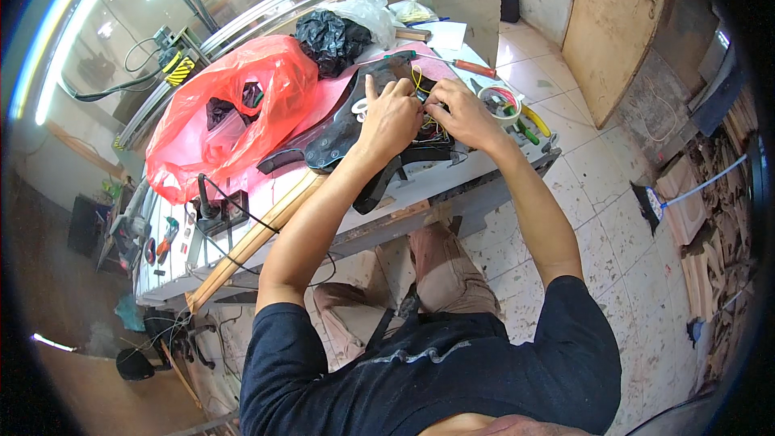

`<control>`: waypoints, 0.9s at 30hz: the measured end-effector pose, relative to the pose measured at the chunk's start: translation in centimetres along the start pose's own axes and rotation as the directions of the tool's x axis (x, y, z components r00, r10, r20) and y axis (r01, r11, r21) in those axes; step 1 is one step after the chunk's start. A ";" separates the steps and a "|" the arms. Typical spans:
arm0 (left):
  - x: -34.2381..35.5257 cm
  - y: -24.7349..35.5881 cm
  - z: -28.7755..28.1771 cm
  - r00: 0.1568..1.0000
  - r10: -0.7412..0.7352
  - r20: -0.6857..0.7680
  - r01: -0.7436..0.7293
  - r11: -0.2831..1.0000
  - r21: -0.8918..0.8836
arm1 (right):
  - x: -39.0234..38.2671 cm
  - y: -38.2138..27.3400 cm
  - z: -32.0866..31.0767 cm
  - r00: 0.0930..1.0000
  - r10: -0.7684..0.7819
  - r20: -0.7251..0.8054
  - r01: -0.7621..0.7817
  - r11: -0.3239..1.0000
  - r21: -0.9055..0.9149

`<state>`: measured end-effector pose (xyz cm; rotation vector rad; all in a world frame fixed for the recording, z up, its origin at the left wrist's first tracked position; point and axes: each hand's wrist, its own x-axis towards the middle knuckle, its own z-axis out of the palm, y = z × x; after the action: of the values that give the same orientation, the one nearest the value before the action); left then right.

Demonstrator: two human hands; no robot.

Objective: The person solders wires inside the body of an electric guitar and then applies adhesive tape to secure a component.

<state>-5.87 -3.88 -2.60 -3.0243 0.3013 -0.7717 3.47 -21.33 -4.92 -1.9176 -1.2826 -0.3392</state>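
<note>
My left hand [390, 119] and my right hand [463, 115] meet fingertip to fingertip over the workbench, both closed on thin wires; the exact pinch is too small to make out. A yellow wire [416, 78] loops up beside the fingers. Under and left of them lies a black plastic shell [327, 145] with curved, flared ends. More wires lie in an open black part [430, 150] below my hands. A white ring-shaped piece [360, 109] sits beside my left hand. Close to my right hand is a roll of tape [500, 105].
Yellow-handled pliers [534, 121] and an orange-handled screwdriver [474, 69] lie at the bench's right. A red plastic bag [278, 73] and a black bag [333, 42] crowd the left and back. A wooden strip [250, 241] and black cable [242, 208] cross the front left edge.
</note>
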 end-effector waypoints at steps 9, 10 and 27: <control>-0.4 -0.4 0.6 0.999 -0.040 -0.026 0.036 0.988 -0.149 | -0.4 -0.2 0.1 1.000 0.002 -0.017 -0.003 1.000 -0.025; -0.4 -0.8 0.3 0.996 -0.081 0.037 0.086 0.978 -0.189 | -0.4 -0.3 0.2 1.000 0.003 -0.024 -0.003 1.000 -0.005; -0.6 -1.4 0.7 1.000 -0.012 0.007 0.013 0.963 -0.270 | 0.2 -0.2 0.0 1.000 0.028 0.005 -0.028 1.000 -0.013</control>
<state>-5.80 -2.38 -3.38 -3.2838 0.4203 -0.7821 3.36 -21.16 -4.75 -1.9470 -1.2592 -0.3292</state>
